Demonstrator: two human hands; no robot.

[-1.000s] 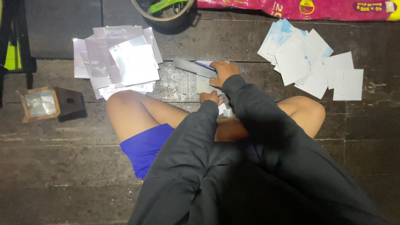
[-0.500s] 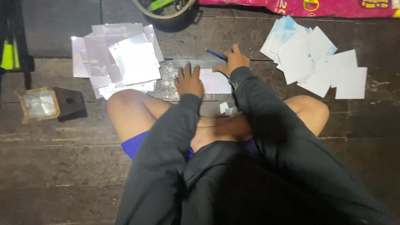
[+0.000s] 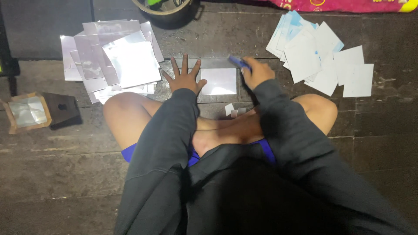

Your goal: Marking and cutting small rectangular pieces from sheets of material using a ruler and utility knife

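Dark wooden floor [image 3: 305, 126]: left hand [image 3: 185, 80] flat, fingers spread, touching the white sheet [image 3: 219, 81]'s left edge; right hand [image 3: 257, 72] grips a blue tool [image 3: 238, 62] at its upper-right corner.

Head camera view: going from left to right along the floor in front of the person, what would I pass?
Small brown tray holding a shiny sheet → dark block → pile of silvery sheets → left hand spread flat → single pale sheet → right hand gripping a blue tool → pile of white sheets.
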